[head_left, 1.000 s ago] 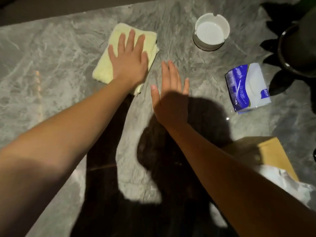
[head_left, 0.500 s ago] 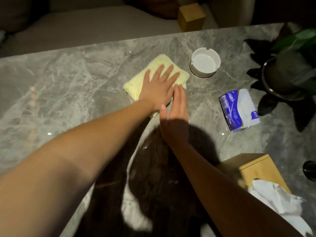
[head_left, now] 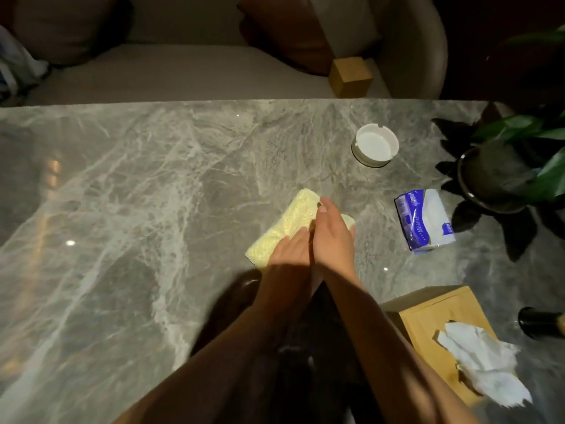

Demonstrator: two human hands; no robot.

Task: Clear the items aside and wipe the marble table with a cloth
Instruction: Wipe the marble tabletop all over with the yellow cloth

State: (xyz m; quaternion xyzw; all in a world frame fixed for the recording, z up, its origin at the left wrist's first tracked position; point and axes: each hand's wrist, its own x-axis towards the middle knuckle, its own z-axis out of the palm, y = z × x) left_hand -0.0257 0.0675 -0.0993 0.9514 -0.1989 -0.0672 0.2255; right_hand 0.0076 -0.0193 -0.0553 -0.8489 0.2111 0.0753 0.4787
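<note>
One grey-veined marble counter [head_left: 128, 191] filled most of the head view, with a pale sofa [head_left: 171, 71] behind its far edge. On the sofa seat sat one small wooden block [head_left: 350, 76], next to one brown cushion [head_left: 284, 35].

Near the middle of the counter lay one folded yellow cloth [head_left: 286, 226], set at a slant. Two hands were on it, side by side and touching each other. The left hand [head_left: 289, 255] lay flat on the cloth's near part, its fingers [head_left: 298, 237] stretched out and together, pressing down rather than gripping. The right hand [head_left: 333, 237] rested over the cloth's right half; its fingers [head_left: 325, 206] were extended with the thumb against the cloth's far edge, but whether they curled round that edge could not be told. Both bare forearms ran down to the bottom of the view.

To the right of the cloth, toward the far edge, stood one round white ashtray [head_left: 375, 144]. Nearer and further right lay one blue-and-white tissue pack [head_left: 425, 220], apart from the cloth. At the right edge stood one potted plant [head_left: 501, 175] in a dark pot with green leaves. In the near right corner sat one wooden tissue box [head_left: 428, 319] with white tissue [head_left: 483, 371] spilling from its top, and beside it one dark object [head_left: 541, 327] lay partly cut off by the frame.
</note>
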